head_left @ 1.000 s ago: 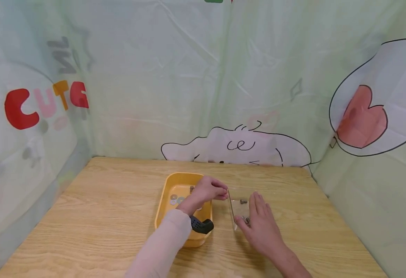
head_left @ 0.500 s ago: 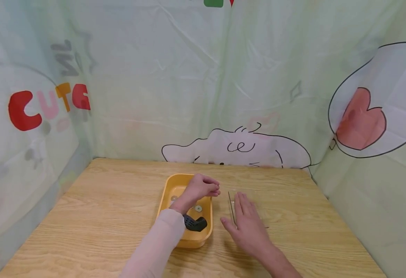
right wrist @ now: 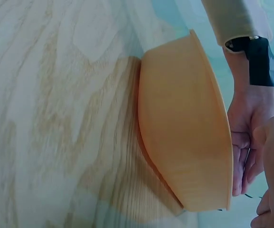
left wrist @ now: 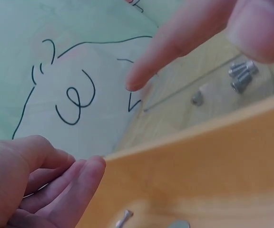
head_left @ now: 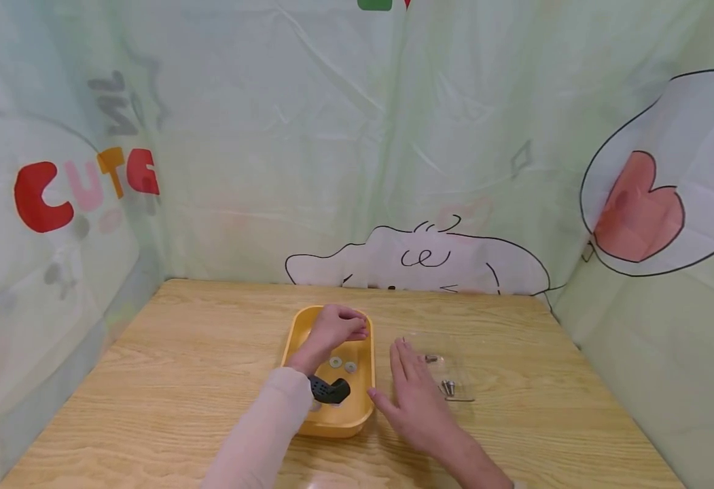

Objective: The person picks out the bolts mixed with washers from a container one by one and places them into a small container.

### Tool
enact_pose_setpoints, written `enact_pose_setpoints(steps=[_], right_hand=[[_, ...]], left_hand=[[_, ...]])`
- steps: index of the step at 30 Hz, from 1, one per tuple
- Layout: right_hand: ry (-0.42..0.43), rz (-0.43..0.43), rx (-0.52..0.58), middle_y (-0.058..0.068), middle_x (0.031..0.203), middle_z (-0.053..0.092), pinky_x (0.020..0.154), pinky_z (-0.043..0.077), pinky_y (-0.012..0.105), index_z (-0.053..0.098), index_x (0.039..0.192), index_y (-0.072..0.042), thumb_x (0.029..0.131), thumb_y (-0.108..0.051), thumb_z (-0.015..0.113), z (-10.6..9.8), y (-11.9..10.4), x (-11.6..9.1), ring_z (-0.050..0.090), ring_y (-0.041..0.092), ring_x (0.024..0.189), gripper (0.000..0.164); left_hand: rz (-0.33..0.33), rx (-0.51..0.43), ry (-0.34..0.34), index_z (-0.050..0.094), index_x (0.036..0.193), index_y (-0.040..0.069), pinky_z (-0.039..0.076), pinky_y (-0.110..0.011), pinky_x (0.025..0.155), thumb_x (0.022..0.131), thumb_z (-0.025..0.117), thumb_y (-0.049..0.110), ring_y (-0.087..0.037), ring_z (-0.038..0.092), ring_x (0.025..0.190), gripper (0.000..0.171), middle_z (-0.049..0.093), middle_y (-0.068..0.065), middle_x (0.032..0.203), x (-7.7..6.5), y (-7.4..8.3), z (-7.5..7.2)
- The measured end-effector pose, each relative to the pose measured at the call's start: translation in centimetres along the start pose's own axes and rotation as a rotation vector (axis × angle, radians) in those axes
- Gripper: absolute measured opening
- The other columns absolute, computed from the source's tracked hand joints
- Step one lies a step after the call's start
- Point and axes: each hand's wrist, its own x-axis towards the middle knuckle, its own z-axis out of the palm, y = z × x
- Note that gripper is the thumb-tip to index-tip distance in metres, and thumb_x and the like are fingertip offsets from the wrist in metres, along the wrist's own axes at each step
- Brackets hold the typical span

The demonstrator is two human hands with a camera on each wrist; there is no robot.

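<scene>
My left hand (head_left: pixel 338 322) hovers over the far part of the yellow tray (head_left: pixel 369 411); its thumb and fingers are drawn together. In the left wrist view, no object shows between the left hand's fingertips (left wrist: pixel 96 164), though something small could be hidden. My right hand (head_left: pixel 414 401), fingers straight, lies between the tray and a clear plastic holder (head_left: pixel 459 353). Several metal screws (head_left: pixel 448 387) lie at the holder, with a single screw (head_left: pixel 431 358) farther back. Washers (head_left: pixel 335 362) rest on the tray floor, and a screw (left wrist: pixel 125 218) shows there in the left wrist view.
A thin metal rod (head_left: pixel 460 399) lies along the holder's near edge. The wooden table (head_left: pixel 179 380) meets a printed curtain (head_left: pixel 271 136) at the back and sides. The tray's raised wall (right wrist: pixel 184 128) stands beside the right hand.
My left hand has moved left, from beside the clear holder to over the tray. The right hand has shifted left from over the holder towards the tray, uncovering the screws.
</scene>
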Motion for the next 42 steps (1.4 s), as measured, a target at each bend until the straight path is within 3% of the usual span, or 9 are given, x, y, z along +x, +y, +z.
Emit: enact_pose_setpoints(steps=[6, 10, 16, 24, 31, 36, 42], right_hand=[[0.000, -0.023, 0.006, 0.021, 0.164, 0.018, 0.124, 0.020, 0.053, 0.022, 0.154, 0.005, 0.099, -0.055, 0.048, 0.6, -0.8, 0.3, 0.019, 0.037, 0.152, 0.085], [-0.040, -0.019, 0.016, 0.021, 0.164, 0.018, 0.125, 0.019, 0.053, 0.021, 0.154, 0.005, 0.099, -0.057, 0.045, 1.3, -1.2, 0.4, 0.017, 0.036, 0.153, 0.086], [-0.035, -0.031, 0.017, 0.024, 0.162, 0.022, 0.123, 0.020, 0.056, 0.025, 0.153, 0.007, 0.099, -0.051, 0.050, 2.2, -1.5, 0.4, 0.019, 0.038, 0.152, 0.083], [-0.014, -0.039, -0.009, 0.023, 0.162, 0.023, 0.124, 0.020, 0.054, 0.027, 0.152, 0.007, 0.098, -0.053, 0.051, 2.5, -2.0, 0.2, 0.020, 0.036, 0.152, 0.083], [-0.014, -0.032, -0.011, 0.024, 0.161, 0.024, 0.123, 0.023, 0.055, 0.028, 0.152, 0.007, 0.098, -0.052, 0.051, 2.7, -2.2, 0.1, 0.022, 0.036, 0.152, 0.082], [-0.008, -0.030, -0.010, 0.023, 0.162, 0.024, 0.123, 0.022, 0.054, 0.027, 0.152, 0.007, 0.098, -0.050, 0.052, 2.8, -2.3, 0.1, 0.021, 0.036, 0.152, 0.082], [-0.007, -0.023, -0.014, 0.022, 0.162, 0.024, 0.123, 0.022, 0.053, 0.027, 0.152, 0.006, 0.097, -0.051, 0.052, 2.9, -2.3, -0.1, 0.021, 0.035, 0.152, 0.083]], left_hand=[[-0.003, 0.013, 0.045, 0.068, 0.113, -0.004, 0.058, -0.039, 0.092, 0.098, 0.061, 0.013, -0.032, 0.073, 0.098, 0.024, 0.072, -0.016, 0.101, 0.0, -0.5, -0.7], [0.004, 0.054, 0.104, 0.067, 0.114, -0.005, 0.058, -0.040, 0.094, 0.099, 0.058, 0.013, -0.032, 0.073, 0.098, 0.025, 0.072, -0.018, 0.100, -0.1, -0.8, -1.3], [0.001, 0.118, 0.171, 0.068, 0.116, -0.005, 0.058, -0.041, 0.092, 0.099, 0.058, 0.013, -0.029, 0.073, 0.094, 0.026, 0.073, -0.016, 0.098, 0.2, -1.6, -1.7], [-0.006, 0.223, 0.219, 0.069, 0.114, -0.003, 0.058, -0.028, 0.073, 0.098, 0.061, 0.015, -0.030, 0.070, 0.089, 0.026, 0.074, -0.017, 0.094, 0.4, -2.5, -2.0], [-0.058, 0.200, 0.188, 0.070, 0.107, -0.001, 0.050, -0.028, 0.049, 0.093, 0.058, 0.011, -0.022, 0.058, 0.066, 0.023, 0.070, -0.019, 0.089, 0.7, -3.0, -2.4], [-0.054, 0.217, 0.182, 0.069, 0.099, -0.003, 0.043, -0.024, 0.043, 0.086, 0.056, 0.007, -0.016, 0.046, 0.048, 0.021, 0.062, -0.012, 0.075, 0.8, -3.3, -2.6], [-0.085, 0.272, 0.147, 0.069, 0.098, -0.006, 0.036, -0.023, 0.040, 0.088, 0.056, 0.007, -0.013, 0.039, 0.041, 0.021, 0.047, 0.000, 0.057, 1.1, -3.4, -2.4]])
